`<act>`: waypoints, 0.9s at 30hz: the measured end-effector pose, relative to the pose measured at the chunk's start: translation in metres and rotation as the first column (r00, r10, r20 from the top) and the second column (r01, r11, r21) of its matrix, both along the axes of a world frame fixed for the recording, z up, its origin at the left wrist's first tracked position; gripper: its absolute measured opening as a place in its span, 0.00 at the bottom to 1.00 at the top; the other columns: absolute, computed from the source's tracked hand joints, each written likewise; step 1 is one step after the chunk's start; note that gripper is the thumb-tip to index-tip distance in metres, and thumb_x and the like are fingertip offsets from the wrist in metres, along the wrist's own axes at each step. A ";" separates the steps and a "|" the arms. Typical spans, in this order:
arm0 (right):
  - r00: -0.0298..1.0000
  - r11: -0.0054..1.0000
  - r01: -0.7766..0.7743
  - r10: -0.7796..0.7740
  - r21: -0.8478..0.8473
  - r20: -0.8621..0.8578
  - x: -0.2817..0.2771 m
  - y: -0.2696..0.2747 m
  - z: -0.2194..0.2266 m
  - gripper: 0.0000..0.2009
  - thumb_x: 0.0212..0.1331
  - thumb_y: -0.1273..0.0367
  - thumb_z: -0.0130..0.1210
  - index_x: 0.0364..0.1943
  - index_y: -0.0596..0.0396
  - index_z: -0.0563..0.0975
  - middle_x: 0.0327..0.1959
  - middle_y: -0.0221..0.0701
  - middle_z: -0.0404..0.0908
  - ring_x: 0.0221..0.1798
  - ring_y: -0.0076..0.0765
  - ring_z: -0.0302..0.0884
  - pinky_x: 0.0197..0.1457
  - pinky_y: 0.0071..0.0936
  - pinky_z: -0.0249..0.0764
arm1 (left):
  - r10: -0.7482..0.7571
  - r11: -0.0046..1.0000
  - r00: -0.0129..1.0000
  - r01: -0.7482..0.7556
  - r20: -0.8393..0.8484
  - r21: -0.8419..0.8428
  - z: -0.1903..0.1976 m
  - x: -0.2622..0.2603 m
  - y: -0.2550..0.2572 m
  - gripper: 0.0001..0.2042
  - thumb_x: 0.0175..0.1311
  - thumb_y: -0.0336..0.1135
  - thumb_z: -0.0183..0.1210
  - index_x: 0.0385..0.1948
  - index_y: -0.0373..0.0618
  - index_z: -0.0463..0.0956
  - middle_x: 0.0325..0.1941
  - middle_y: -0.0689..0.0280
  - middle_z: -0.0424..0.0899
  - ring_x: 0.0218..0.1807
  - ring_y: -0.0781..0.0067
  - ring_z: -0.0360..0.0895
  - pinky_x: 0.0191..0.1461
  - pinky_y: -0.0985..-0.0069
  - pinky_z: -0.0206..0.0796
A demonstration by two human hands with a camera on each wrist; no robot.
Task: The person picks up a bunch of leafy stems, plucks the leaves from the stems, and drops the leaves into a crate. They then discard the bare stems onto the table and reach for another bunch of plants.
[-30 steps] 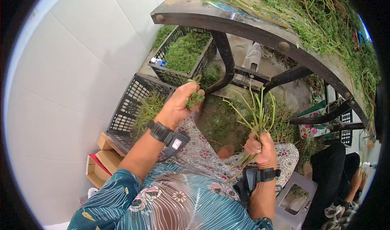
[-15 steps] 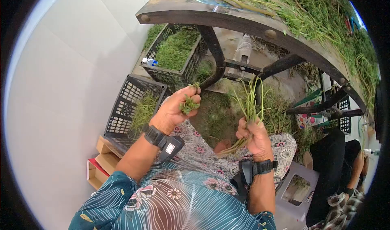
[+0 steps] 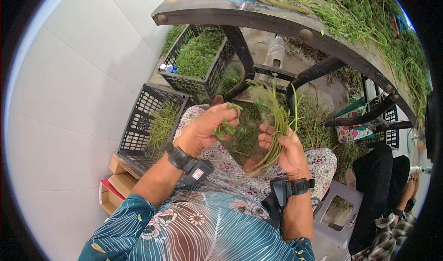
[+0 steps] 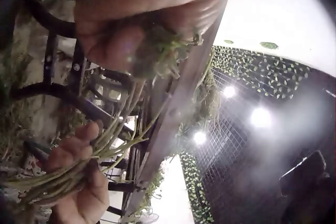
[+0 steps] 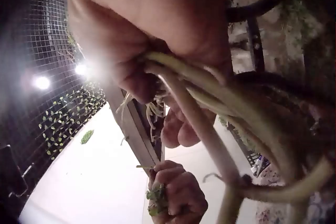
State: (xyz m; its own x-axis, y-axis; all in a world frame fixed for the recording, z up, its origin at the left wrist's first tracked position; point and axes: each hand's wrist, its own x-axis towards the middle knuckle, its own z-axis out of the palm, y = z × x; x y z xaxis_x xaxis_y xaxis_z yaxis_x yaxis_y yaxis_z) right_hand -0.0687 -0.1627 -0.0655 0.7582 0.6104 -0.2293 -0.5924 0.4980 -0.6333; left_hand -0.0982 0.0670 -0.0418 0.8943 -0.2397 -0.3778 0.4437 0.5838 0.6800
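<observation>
Head view. At centre frame the left hand [image 3: 203,129] curls its fingers and thumb around a small clump of plucked leaves [image 3: 224,129]. Just right of it, the right hand [image 3: 287,151] closes its fingers round a bundle of green stems [image 3: 275,122]; the stems rise towards the upper centre, and their pale lower ends trail down below the fist. The two hands are near each other but apart. Both wrists carry a black strap with a camera unit. Left of centre, a black lattice crate [image 3: 144,122] holds a thin layer of greens; above it a second crate [image 3: 196,60] is filled with greens. A curved table edge [image 3: 258,23] spans the top of the frame, with a heap of greens lying on it. At the lower right, a grey plastic stool [image 3: 336,210] stands beside the person's floral-patterned knee.

Left wrist view. The left hand [image 4: 142,19] fills the upper left, fingers pressed together on the leaves [image 4: 165,56]; the picture is blurred here, so the exact pinch is hard to make out. The right hand [image 4: 79,182] appears at the lower left, wrapped round the stems [image 4: 100,153].

Right wrist view. The right hand [image 5: 152,35] occupies the top, fingers clamped on the thick stems [image 5: 220,129] that run to the lower right. At bottom centre the left hand [image 5: 176,195] pinches the leaves [image 5: 156,199].
</observation>
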 end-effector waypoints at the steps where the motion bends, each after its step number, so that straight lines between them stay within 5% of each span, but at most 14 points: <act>1: 1.000 0.999 0.025 -0.025 0.040 -0.017 0.001 0.001 -0.003 0.20 0.55 0.75 0.44 0.54 0.60 0.62 0.49 0.42 0.73 0.47 0.40 0.74 0.50 0.34 0.71 | -0.005 0.999 1.000 0.005 -0.011 0.041 0.004 -0.002 -0.007 0.05 0.59 0.34 0.52 0.33 0.46 0.69 0.22 0.74 0.67 0.21 0.84 0.64 0.18 0.87 0.57; 4: 0.994 0.988 0.107 -0.103 0.107 -0.049 0.000 0.004 -0.007 0.21 0.57 0.71 0.46 0.56 0.58 0.61 0.52 0.42 0.71 0.53 0.42 0.70 0.54 0.37 0.68 | -0.163 0.917 0.986 0.135 0.045 0.374 -0.009 -0.004 -0.020 0.08 0.58 0.35 0.53 0.36 0.43 0.71 0.25 0.72 0.71 0.25 0.83 0.66 0.25 0.85 0.60; 6: 0.991 0.984 0.131 -0.128 0.122 -0.029 -0.001 0.007 -0.009 0.22 0.58 0.68 0.47 0.56 0.57 0.61 0.53 0.41 0.70 0.55 0.42 0.68 0.55 0.38 0.66 | -0.283 0.775 0.953 0.158 0.112 0.611 -0.013 -0.008 -0.032 0.13 0.53 0.37 0.56 0.32 0.36 0.74 0.28 0.67 0.77 0.30 0.75 0.72 0.34 0.78 0.63; 9: 0.995 0.992 0.087 -0.091 0.089 0.047 -0.004 0.012 -0.013 0.23 0.58 0.65 0.49 0.56 0.57 0.60 0.53 0.39 0.70 0.55 0.40 0.67 0.56 0.37 0.65 | -0.619 0.479 0.779 0.271 0.102 0.835 -0.012 -0.004 -0.048 0.14 0.55 0.39 0.54 0.36 0.36 0.75 0.28 0.64 0.75 0.33 0.79 0.70 0.38 0.80 0.63; 12: 0.992 0.997 -0.029 0.038 -0.073 0.119 -0.008 0.015 -0.001 0.22 0.59 0.64 0.48 0.56 0.57 0.61 0.51 0.36 0.71 0.53 0.32 0.68 0.54 0.32 0.66 | -0.594 0.520 0.759 0.110 0.266 0.847 -0.015 -0.007 -0.060 0.15 0.55 0.40 0.54 0.34 0.34 0.75 0.28 0.61 0.75 0.34 0.78 0.70 0.39 0.79 0.63; 15: 0.989 0.992 -0.054 0.069 -0.117 0.128 -0.009 0.017 0.001 0.21 0.59 0.64 0.48 0.55 0.58 0.62 0.50 0.34 0.72 0.50 0.31 0.70 0.52 0.29 0.67 | -0.557 0.553 0.812 0.203 0.177 0.808 -0.013 -0.005 -0.063 0.15 0.57 0.40 0.53 0.36 0.36 0.74 0.29 0.65 0.75 0.34 0.80 0.69 0.39 0.80 0.63; 18: 0.988 0.993 -0.018 0.034 -0.114 0.148 -0.007 0.014 -0.001 0.19 0.59 0.66 0.48 0.53 0.59 0.65 0.48 0.33 0.73 0.47 0.30 0.71 0.50 0.27 0.68 | -0.417 0.738 0.906 0.293 0.071 0.608 -0.021 -0.005 -0.061 0.14 0.59 0.40 0.52 0.38 0.37 0.74 0.29 0.71 0.74 0.32 0.83 0.67 0.35 0.83 0.61; 27: 0.999 0.997 0.043 -0.045 -0.057 -0.030 -0.005 0.009 -0.014 0.14 0.56 0.75 0.47 0.47 0.60 0.68 0.43 0.34 0.75 0.45 0.32 0.74 0.50 0.30 0.69 | -0.359 0.811 0.932 0.288 0.045 0.510 -0.019 -0.009 -0.050 0.14 0.60 0.40 0.51 0.40 0.39 0.74 0.27 0.76 0.72 0.28 0.87 0.63 0.30 0.87 0.55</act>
